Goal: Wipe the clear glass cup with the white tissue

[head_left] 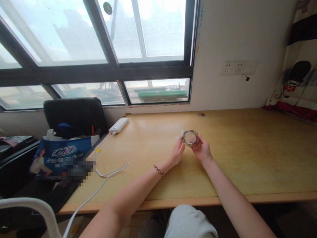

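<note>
A small round roll of clear tape (190,138) is held just above the wooden desk (247,155), near its middle. My right hand (202,150) grips the roll from the right and below. My left hand (177,153) touches its left side, fingers curled against it, with something small and pale between fingertips and roll. A beaded bracelet (158,171) circles my left wrist.
A white power bank (119,125) lies at the desk's back left, its white cable (109,172) trailing off the front edge. A black chair with a blue bag (61,155) stands to the left. Wall sockets (237,67) sit above the desk; windows behind.
</note>
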`<state>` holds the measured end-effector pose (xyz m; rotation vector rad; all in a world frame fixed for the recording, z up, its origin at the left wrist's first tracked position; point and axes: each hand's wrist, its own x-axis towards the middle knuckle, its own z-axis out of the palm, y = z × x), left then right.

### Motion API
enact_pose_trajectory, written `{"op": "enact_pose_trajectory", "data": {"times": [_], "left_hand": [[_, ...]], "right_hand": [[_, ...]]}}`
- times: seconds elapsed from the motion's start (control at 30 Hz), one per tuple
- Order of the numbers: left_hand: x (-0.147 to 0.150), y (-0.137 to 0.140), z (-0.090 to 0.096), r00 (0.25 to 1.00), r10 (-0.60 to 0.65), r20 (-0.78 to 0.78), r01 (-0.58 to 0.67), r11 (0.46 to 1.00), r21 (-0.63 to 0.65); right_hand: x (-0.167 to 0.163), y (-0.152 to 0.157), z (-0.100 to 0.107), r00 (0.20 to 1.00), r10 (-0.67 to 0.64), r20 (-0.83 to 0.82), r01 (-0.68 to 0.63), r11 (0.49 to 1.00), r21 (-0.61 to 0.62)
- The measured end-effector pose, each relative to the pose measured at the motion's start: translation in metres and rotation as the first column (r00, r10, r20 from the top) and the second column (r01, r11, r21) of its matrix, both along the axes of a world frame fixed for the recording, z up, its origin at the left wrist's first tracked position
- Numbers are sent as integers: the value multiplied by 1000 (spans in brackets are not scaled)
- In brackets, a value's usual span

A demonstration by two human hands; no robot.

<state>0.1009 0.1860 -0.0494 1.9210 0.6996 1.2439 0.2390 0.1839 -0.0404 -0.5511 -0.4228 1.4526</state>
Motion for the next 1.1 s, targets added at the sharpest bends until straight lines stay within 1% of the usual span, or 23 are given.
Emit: {"op": "enact_pose_trajectory", "data": {"times": [0.13,0.23,0.33,0.4,0.43,0.5,0.57,0.63,0.67,0.8,0.87,0.9,0.97,1.03,1.1], "left_hand": [[-4,0,8,999,-10,49,9,1000,15],[-7,0,12,1000,2,28,-3,999,52],[-12,0,17,999,9,-52,0,985,170],[-14,0,20,991,26,-132,12,960,281],[-15,0,22,984,35,-175,26,941,338],[-16,-2,24,964,54,-262,75,886,458],[-14,-5,26,934,94,-346,126,817,562],[-11,-8,28,891,160,-426,171,749,640],[-10,-11,29,863,197,-465,195,719,667],[-7,-17,33,746,299,-595,332,607,722],[-7,-19,34,710,334,-620,374,567,734],[-7,-19,34,699,352,-622,377,558,739],[-8,-20,34,692,385,-610,347,564,749],[-10,-19,33,701,406,-587,284,596,751],[-11,-16,34,723,412,-554,191,652,734]], "right_hand": [[1,-2,2,997,61,39,-60,998,-24],[-2,-2,1,992,108,58,-105,993,-48],[-6,-3,1,992,91,83,-86,994,-70],[-9,-4,0,991,80,112,-75,996,-51],[-11,-5,0,989,78,126,-75,997,-33],[-14,-6,0,986,74,147,-76,997,7],[-16,-6,0,987,59,150,-64,998,30],[-17,-7,0,992,42,120,-45,999,25],[-16,-7,0,995,47,90,-48,999,12],[-9,-6,0,990,135,-40,-138,988,-64],[-5,-6,1,991,113,-73,-118,990,-74],[-4,-5,2,993,83,-83,-89,994,-69],[-3,-6,5,993,56,-100,-62,996,-59],[-5,-6,7,992,59,-109,-66,996,-61],[-8,-7,9,992,64,-109,-70,996,-53]]}}
